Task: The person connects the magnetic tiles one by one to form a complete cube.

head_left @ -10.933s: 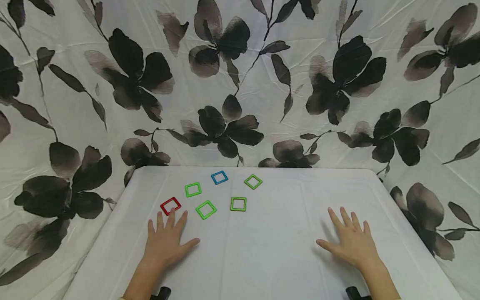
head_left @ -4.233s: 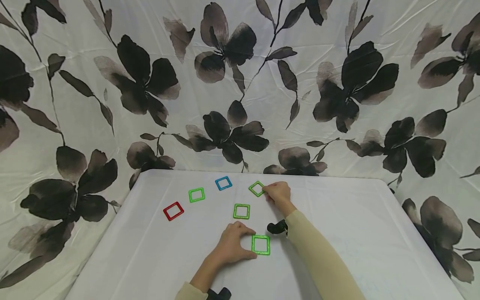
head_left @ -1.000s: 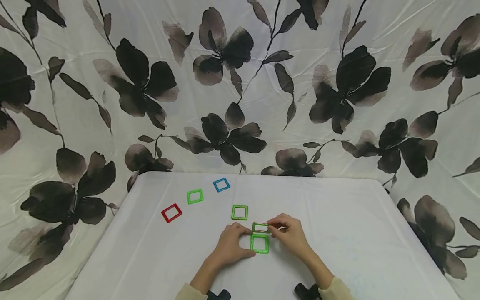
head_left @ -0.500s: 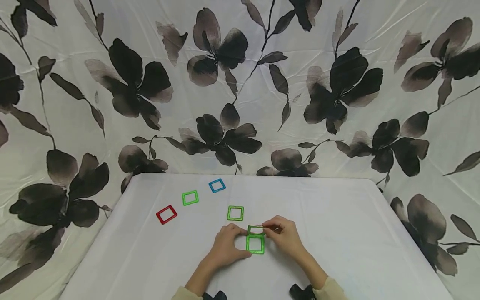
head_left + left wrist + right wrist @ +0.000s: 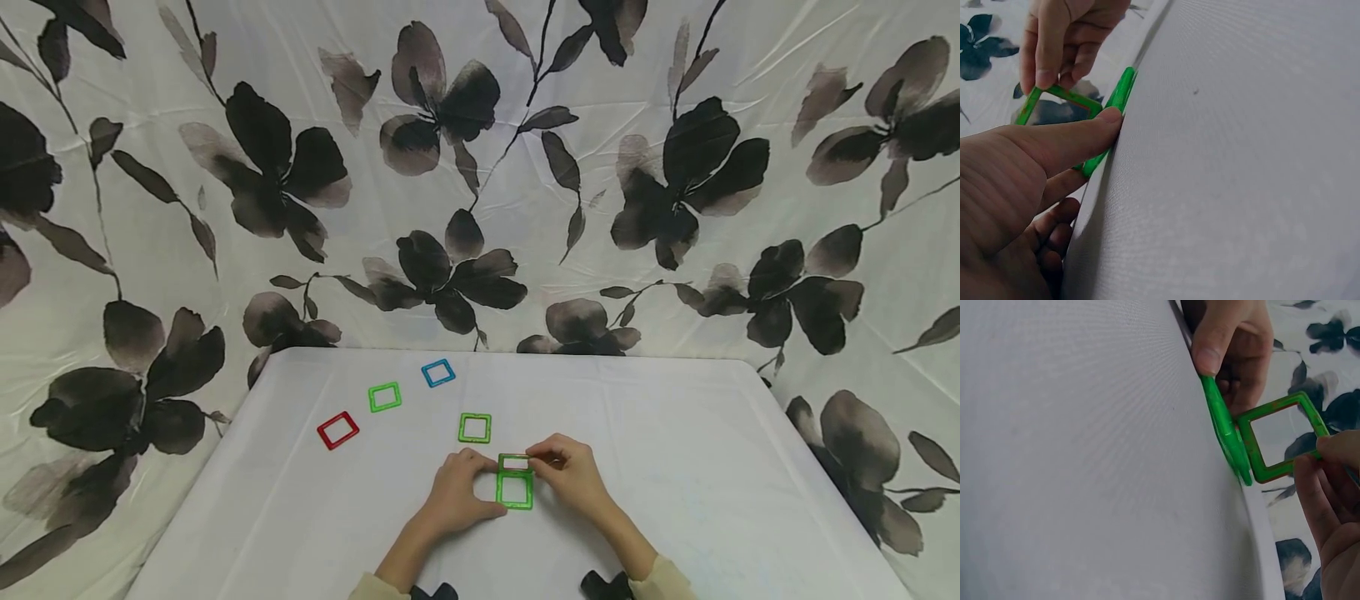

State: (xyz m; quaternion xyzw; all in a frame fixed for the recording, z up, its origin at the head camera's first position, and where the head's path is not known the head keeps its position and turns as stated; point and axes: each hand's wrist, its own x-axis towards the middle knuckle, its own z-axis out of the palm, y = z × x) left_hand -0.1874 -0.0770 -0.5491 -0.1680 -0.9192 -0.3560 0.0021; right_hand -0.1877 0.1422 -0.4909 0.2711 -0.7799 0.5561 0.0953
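Note:
A green magnetic square tile (image 5: 530,492), an open frame, lies flat on the white table. My left hand (image 5: 456,497) holds it at its left side, thumb on the near corner and fingers at the far one. At its far edge a second green magnetic square tile (image 5: 1261,412) stands up, its lower edge against the flat tile in the right wrist view. My right hand (image 5: 573,475) pinches this standing tile by its right side between thumb and fingers. In the left wrist view my left thumb hides part of both tiles.
Further back on the table (image 5: 675,467) lie a green square tile (image 5: 475,440), a blue one (image 5: 434,364), another green one (image 5: 383,387) and a red one (image 5: 332,421). A flowered cloth (image 5: 585,200) hangs behind the table's far edge.
Both green tiles came from the group at the back. A second ago a small gap showed between the upright tile and the flat one; now they touch. Little has moved in the last half second.

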